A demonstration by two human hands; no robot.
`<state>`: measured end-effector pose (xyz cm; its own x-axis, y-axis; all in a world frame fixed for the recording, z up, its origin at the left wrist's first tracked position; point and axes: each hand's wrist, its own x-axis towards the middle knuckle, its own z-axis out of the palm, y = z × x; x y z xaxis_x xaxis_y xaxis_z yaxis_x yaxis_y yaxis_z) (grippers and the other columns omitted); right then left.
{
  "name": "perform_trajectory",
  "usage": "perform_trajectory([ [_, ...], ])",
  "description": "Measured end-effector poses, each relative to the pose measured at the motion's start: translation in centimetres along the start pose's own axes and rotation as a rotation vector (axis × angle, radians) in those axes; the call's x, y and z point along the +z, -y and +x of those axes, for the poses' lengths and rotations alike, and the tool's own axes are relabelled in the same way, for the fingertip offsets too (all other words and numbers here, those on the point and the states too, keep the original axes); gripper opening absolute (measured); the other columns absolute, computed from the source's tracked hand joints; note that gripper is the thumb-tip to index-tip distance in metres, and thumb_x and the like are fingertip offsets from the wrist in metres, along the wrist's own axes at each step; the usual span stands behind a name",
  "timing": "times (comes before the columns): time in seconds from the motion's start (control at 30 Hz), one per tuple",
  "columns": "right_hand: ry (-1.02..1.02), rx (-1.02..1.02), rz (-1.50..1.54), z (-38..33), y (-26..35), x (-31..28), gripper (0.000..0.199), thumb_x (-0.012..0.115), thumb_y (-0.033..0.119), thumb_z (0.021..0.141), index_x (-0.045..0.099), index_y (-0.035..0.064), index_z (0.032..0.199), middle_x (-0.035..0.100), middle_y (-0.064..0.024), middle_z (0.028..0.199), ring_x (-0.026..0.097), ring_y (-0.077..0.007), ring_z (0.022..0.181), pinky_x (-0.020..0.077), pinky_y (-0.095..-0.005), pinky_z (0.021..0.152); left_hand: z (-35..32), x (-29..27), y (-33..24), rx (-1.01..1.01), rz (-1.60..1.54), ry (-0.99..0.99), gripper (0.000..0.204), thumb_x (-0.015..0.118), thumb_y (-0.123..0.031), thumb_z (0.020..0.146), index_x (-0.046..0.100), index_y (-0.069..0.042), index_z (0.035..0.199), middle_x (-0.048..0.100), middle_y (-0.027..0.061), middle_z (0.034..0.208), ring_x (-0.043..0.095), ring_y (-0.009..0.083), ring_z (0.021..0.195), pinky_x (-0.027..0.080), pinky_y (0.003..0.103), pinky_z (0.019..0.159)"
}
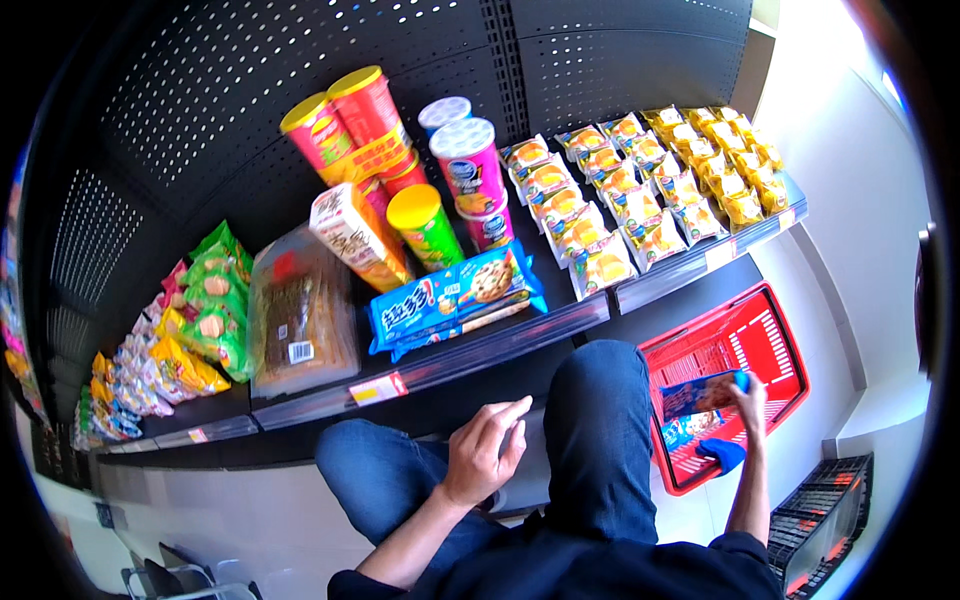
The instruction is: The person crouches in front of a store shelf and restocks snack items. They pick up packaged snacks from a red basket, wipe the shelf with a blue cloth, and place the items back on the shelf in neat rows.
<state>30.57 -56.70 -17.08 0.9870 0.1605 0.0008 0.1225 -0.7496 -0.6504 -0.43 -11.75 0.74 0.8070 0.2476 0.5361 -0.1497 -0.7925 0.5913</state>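
My right hand (750, 402) is closed on one end of a dark blue cookie package (697, 395) inside the red shopping basket (797, 350) on the floor to my right. Below that package lie a lighter blue snack package (690, 428) and a blue cloth-like item (722, 455). My left hand (487, 452) hovers between my knees, holding nothing, with its index finger stretched out and the others loosely bent. In front of it, at the shelf edge, a pair of blue cookie packages (455, 297) lie stacked.
Along the black shelf (480, 365) stand chip canisters (470, 165), an orange-white box (360, 235), a clear flat package (300, 310) and green snack bags (215, 300). Rows of small wrapped cakes (610, 200) fill the right part. A black wire basket (825, 515) sits at lower right.
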Motion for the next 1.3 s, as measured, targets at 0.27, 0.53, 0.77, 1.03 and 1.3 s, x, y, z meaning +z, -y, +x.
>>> perform_trajectory([
  [0.27,-0.281,-0.135,0.425,-4.4,11.5,-12.0,0.055,0.076,0.023,0.089,0.056,0.0022,0.136,0.065,-0.0152,0.123,0.067,-0.0264,0.109,0.057,-0.0348,0.086,0.5,-1.1,-3.5,-0.245,-0.415,0.008,0.04,0.068,-0.002,0.092,0.059,-0.002,0.132,0.069,0.0121,0.113,0.068,0.0123,0.084,0.055,0.024,0.072],
  [0.53,0.055,-0.356,0.647,-7.4,34.1,-2.6,0.051,0.075,0.019,0.091,0.056,0.0014,0.134,0.066,-0.0143,0.11,0.068,-0.0208,0.1,0.0574,-0.0318,0.077,1.9,-4.2,-4.7,-0.327,-0.69,-0.234,0.078,0.072,-0.027,0.094,0.03,-0.001,0.154,0.052,0.0182,0.14,0.065,0.0187,0.106,0.058,0.028,0.077],
  [0.77,0.38,-0.091,1.073,-8.7,46.7,3.1,0.05,0.071,0.04,0.096,0.051,0.0018,0.121,0.068,-0.0101,0.092,0.068,-0.0136,0.07,0.0536,-0.0263,0.065,3.1,-8.4,-0.9,-0.452,-0.588,-0.52,0.049,0.062,-0.018,0.102,0.047,0.0,0.145,0.066,0.0079,0.116,0.066,0.0107,0.086,0.058,0.025,0.069],
  [1.03,0.314,-0.317,0.858,-4.5,49.1,6.2,0.048,0.069,0.041,0.097,0.065,-0.0018,0.117,0.066,-0.0092,0.109,0.058,-0.0126,0.102,0.0467,-0.0286,0.089,5.6,-9.6,4.1,-0.571,-0.52,-0.546,0.044,0.058,-0.033,0.104,0.058,0.0,0.133,0.069,0.0081,0.107,0.068,0.0135,0.076,0.058,0.026,0.07],
  [1.3,0.312,-0.483,0.61,0.8,49.4,10.8,0.044,0.073,0.039,0.094,0.07,-0.0039,0.107,0.067,-0.0036,0.081,0.059,-0.0075,0.077,0.0479,-0.0255,0.066,6.4,-8.9,6.7,-0.581,-0.396,-0.565,0.042,0.052,-0.031,0.107,0.056,0.001,0.135,0.069,0.0117,0.111,0.07,0.016,0.084,0.058,0.026,0.066],
])
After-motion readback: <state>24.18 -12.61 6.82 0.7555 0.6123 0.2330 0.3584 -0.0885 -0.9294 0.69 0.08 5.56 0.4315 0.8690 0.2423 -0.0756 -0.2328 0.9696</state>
